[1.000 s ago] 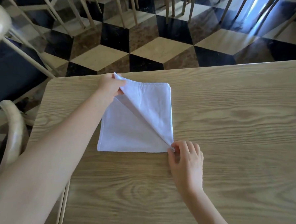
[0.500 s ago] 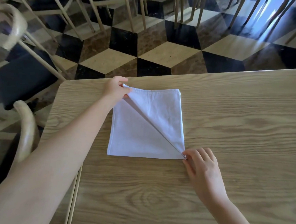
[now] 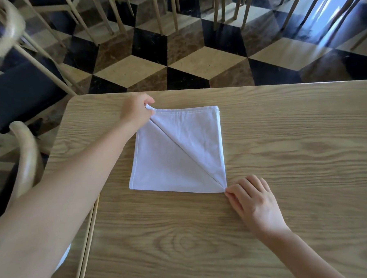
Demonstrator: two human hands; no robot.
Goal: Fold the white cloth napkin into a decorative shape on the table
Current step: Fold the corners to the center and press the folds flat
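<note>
The white cloth napkin (image 3: 175, 156) lies as a folded square on the wooden table (image 3: 285, 146), with a top layer turned over along a diagonal crease from far left to near right. My left hand (image 3: 137, 110) pinches the far left corner of that layer, almost flat on the cloth. My right hand (image 3: 252, 201) rests on the table with its fingertips pressing the near right corner where the crease ends.
A wooden chair with a dark seat (image 3: 20, 92) stands left of the table, and a curved chair back (image 3: 27, 157) sits close to the table's left edge. Beyond the far edge is a black, brown and cream tiled floor (image 3: 206, 61) with more chair legs.
My left hand has lowered the lifted layer, which now lies nearly flat with a sharper diagonal crease. My right hand has stayed at the near right corner.
</note>
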